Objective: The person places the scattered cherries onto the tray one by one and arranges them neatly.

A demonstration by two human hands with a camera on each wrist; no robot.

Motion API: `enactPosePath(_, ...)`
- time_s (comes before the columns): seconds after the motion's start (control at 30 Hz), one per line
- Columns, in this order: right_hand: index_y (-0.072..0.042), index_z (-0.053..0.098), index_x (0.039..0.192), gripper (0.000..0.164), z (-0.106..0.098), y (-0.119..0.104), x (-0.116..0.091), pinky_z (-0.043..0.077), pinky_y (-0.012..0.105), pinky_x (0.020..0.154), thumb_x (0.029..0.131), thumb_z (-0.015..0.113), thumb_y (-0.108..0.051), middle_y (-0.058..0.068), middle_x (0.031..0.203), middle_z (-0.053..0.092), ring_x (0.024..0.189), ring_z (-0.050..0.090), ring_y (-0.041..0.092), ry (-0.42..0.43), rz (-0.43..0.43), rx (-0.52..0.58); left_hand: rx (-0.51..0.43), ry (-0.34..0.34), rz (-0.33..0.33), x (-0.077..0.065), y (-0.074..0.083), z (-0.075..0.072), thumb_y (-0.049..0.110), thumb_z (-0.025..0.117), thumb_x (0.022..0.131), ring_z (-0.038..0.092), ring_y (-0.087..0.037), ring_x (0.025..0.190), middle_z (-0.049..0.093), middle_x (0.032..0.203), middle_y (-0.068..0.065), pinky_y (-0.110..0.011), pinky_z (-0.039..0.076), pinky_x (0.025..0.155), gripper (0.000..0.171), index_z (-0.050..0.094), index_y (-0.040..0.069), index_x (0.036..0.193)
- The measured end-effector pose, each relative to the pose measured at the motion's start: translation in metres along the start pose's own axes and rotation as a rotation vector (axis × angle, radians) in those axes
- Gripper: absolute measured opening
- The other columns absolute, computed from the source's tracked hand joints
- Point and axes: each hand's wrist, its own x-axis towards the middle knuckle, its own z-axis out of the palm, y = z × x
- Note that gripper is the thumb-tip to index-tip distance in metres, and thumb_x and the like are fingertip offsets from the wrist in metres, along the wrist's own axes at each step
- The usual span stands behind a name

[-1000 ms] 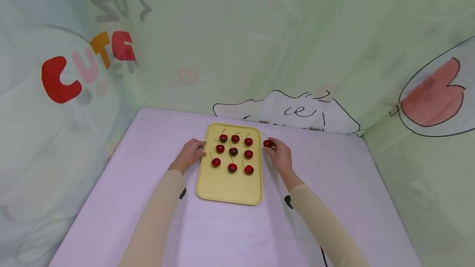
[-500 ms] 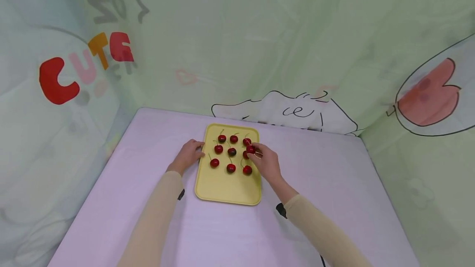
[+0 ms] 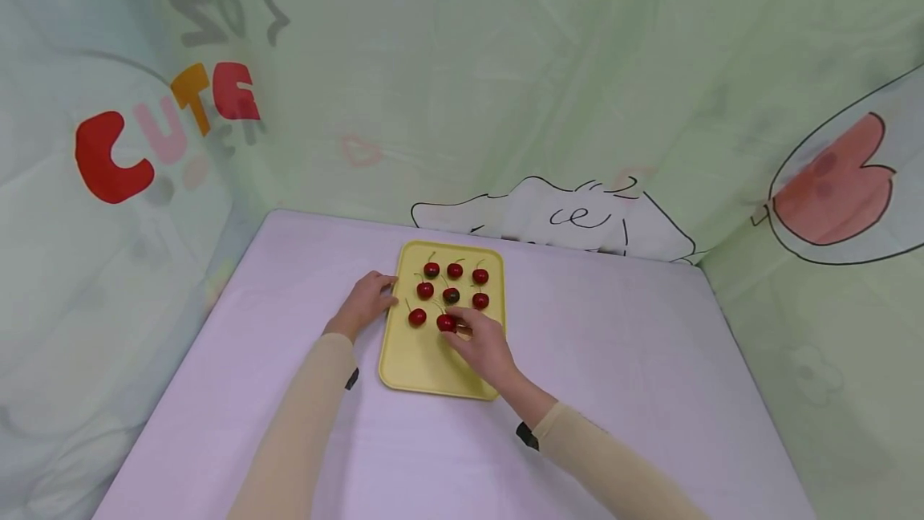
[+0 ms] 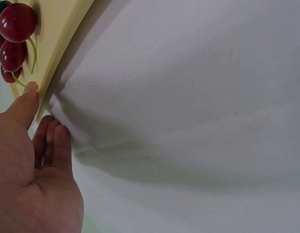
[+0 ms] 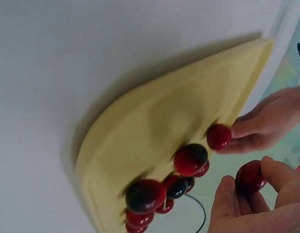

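Note:
My right hand (image 3: 485, 343) pinches a red cherry (image 3: 446, 322) by its body between thumb and fingers, its stem pointing up. In the right wrist view this held cherry (image 5: 250, 176) is raised above the tray. Below lies the yellow rectangular tray (image 3: 426, 367) with stemmed cherries in rows, one of them the front left cherry (image 3: 417, 317). Front cherries toward the right are hidden by my right hand in the head view. My left hand (image 3: 364, 305) touches the tray's left rim; in the left wrist view its thumb (image 4: 27, 104) meets the rim, fingers extended just outside.
A pale lilac cloth (image 3: 613, 359) covers the table around the tray. Printed fabric walls (image 3: 462, 103) rise behind and at both sides. A black wrist camera (image 3: 528, 436) sits under the right sleeve.
The right hand has carried its cherry from beyond the tray's right edge leftward and nearer, to over the front row. The left hand stays at the left rim.

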Motion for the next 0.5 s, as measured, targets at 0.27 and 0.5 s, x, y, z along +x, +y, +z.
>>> enactPosePath(0.27,-0.001,0.066,0.12,0.037,0.019,-0.008,-0.008,0.057,0.027,0.086,0.085,0.076,-0.009,0.008,0.113,0.069,0.099,0.068,0.02,-0.063,-0.024,0.003,0.009,0.0,-0.004,0.001,-0.001,0.0,0.015,0.064,0.095,0.053,-0.032,0.117,0.054,0.125,-0.021,-0.043,0.043,0.106,0.046,0.053,-0.002,0.137)
enactPosePath(0.5,-0.005,0.069,0.117,0.033,0.031,-0.015,-0.015,0.058,0.03,0.085,0.086,0.076,-0.013,0.007,0.11,0.07,0.096,0.066,0.019,-0.109,0.008,-0.091,0.014,-0.003,-0.005,-0.001,0.0,0.0,0.015,0.064,0.095,0.052,-0.033,0.118,0.054,0.126,-0.021,-0.043,0.042,0.107,0.046,0.053,-0.002,0.137)
